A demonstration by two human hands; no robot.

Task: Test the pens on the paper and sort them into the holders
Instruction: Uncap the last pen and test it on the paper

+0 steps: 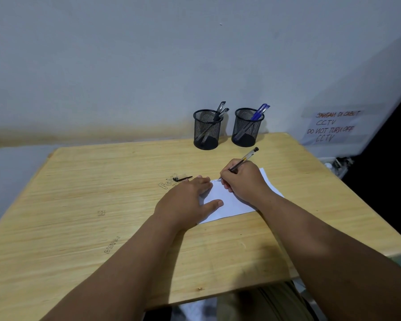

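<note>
My right hand [243,179] grips a clear black-ended pen [248,157], its tip touching the top left corner of the white paper [232,202]. My left hand [185,200] lies flat with fingers spread, pressing the paper's left edge. A black pen cap [182,178] rests on the table just beyond my left fingers. Two black mesh holders stand at the far edge: the left holder [206,129] has two black pens, the right holder [247,127] has two blue pens.
The wooden table [90,205] carries scribbled marks on its surface. A grey wall stands right behind the holders. A handwritten CCTV notice [331,127] hangs at the right, above some cabling. The table's right edge drops off beside it.
</note>
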